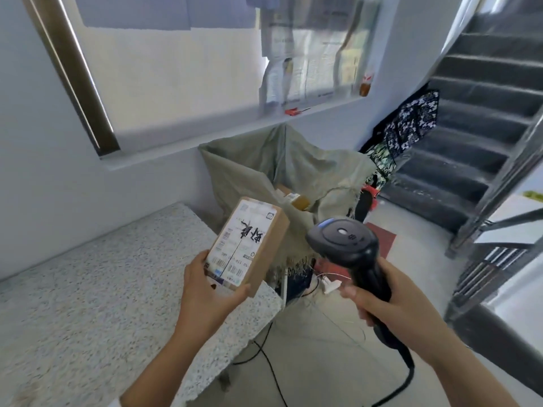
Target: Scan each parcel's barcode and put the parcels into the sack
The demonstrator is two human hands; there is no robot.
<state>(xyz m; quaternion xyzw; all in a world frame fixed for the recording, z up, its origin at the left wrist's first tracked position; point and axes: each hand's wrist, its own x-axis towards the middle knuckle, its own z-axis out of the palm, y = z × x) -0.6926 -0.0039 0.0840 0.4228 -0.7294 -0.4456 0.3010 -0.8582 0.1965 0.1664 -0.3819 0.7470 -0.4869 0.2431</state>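
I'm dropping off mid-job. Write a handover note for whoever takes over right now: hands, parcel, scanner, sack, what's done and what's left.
The left hand holds a cardboard parcel by its near end, label up, above the counter edge.
The right hand grips the scanner, beside the parcel and not touching it.
The sack stands open beyond the counter.
Done: a few boxes already lie in the sack.
Left: I cannot tell whether the held parcel has been scanned. Probably scan its label, then drop it into the sack.
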